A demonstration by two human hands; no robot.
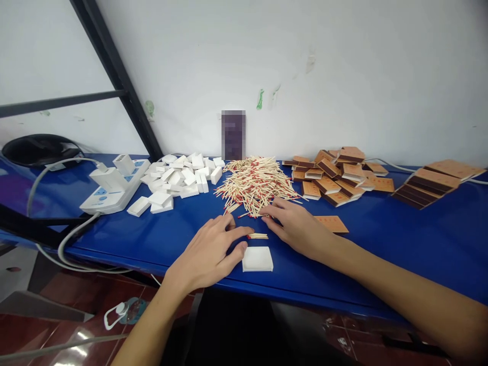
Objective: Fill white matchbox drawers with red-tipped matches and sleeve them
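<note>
A large heap of red-tipped matchsticks (257, 183) lies mid-table against the wall. My right hand (295, 223) is at its front edge, thumb and fingertips closing on a few matchsticks there. My left hand (211, 249) is open, palm down, with its fingers apart. Its index fingertip touches the end of a small row of matchsticks (259, 236), and its thumb is at the upper left corner of a white inner matchbox tray (257, 258). That tray lies flat, just in front of the small row. Part of an orange matchbox sleeve (332, 224) shows behind my right wrist.
White inner trays (179, 175) are piled left of the heap, orange-and-brown matchbox sleeves (339, 175) right of it. More sleeves (434, 180) stand farther right. A power strip (116, 188) with plugs and cables lies left, by a black metal frame (118, 66). A dark upright pixelated object (234, 134) leans on the wall.
</note>
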